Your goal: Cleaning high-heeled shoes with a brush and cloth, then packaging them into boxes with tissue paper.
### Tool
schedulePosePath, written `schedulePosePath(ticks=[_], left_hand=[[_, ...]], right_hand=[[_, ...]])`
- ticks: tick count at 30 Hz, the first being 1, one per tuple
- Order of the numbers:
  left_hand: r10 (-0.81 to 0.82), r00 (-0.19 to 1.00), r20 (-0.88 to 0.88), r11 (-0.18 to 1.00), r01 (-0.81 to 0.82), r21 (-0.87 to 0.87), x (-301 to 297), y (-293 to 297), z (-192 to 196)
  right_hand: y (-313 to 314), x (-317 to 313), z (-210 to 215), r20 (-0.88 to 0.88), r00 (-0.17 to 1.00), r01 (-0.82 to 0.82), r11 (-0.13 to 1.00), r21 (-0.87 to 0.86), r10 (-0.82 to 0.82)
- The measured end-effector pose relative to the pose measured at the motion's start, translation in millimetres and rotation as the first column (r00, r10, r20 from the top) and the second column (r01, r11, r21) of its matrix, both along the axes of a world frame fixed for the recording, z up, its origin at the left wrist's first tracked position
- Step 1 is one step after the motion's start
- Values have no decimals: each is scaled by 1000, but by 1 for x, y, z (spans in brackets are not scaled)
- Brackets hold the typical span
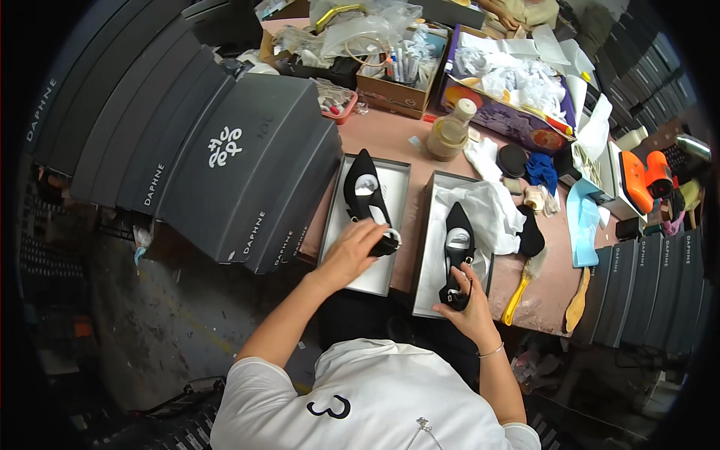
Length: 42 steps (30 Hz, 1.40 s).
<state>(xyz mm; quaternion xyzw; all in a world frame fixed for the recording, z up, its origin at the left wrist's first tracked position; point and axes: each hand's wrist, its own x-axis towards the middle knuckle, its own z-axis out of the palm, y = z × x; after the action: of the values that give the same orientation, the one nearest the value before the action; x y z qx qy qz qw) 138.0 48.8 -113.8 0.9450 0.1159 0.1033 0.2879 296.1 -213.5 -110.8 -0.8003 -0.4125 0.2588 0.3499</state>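
Pinkish worktable (417, 199) crowded at the back, dark grey cardboard shoeboxes (255, 142) stacked leftward, and we're watching two shoes! Over the shallow, pale-lined grey tray (394, 191), the left hand (349, 255) has its fingers closed over the heel end of one black pointed-toe shoe (367, 201). Across the gap, its black pointed-toe mate (456, 259) lies at the open grey box (424, 240), beside crumpled white tissue paper (491, 214). There the right hand (472, 304) is half open, thumb and fingers around the heel; I can't tell how firmly it grips.
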Motion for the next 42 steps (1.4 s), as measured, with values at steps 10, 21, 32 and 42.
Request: schedulePosePath(ticks=[10, 21, 32, 42], left_hand=[[-78, 986, -148, 932, 125, 341, 25, 57, -36], [-66, 985, 156, 997, 60, 40, 22, 38, 12], [-90, 985, 150, -19, 148, -989, 18, -27, 120], [-127, 988, 87, -237, 55, -970, 21, -37, 63]], right_hand=[[-3, 38, 25, 428, 701, -427, 817, -388, 570], [36, 61, 11, 522, 617, -634, 765, -116, 590], [47, 50, 123, -686, 685, 92, 905, 416, 246], [46, 35, 37, -904, 162, 227, 876, 425, 396]])
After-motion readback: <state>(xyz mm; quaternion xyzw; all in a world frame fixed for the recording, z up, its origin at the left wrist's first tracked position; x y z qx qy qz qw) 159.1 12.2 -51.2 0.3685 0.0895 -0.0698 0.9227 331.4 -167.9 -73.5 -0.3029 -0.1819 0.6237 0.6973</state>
